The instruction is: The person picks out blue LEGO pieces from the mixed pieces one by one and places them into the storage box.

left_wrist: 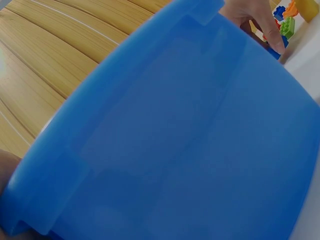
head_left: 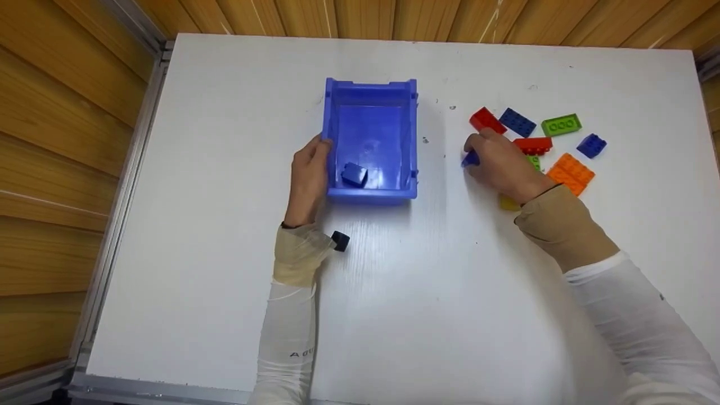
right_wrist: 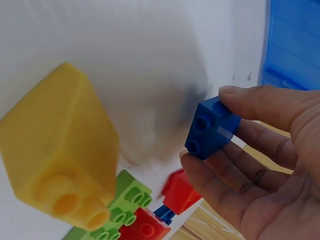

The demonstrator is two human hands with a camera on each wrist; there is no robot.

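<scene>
From the head view, the left hand [head_left: 308, 171] grips the left wall of the blue bin [head_left: 408, 140] on the white surface [head_left: 394, 292], thumb on its rim; 1 blue brick [head_left: 354, 174] lies inside. The right hand [head_left: 503, 163] sits at the left edge of the brick pile [head_left: 562, 152], pinching a small blue block [head_left: 470, 160]. The left wrist view is filled by the bin's wall [left_wrist: 175, 140]. In the right wrist view, thumb and fingers [right_wrist: 220, 187] pinch the block [right_wrist: 211, 127] above the surface, a yellow brick [right_wrist: 62, 155] nearby.
</scene>
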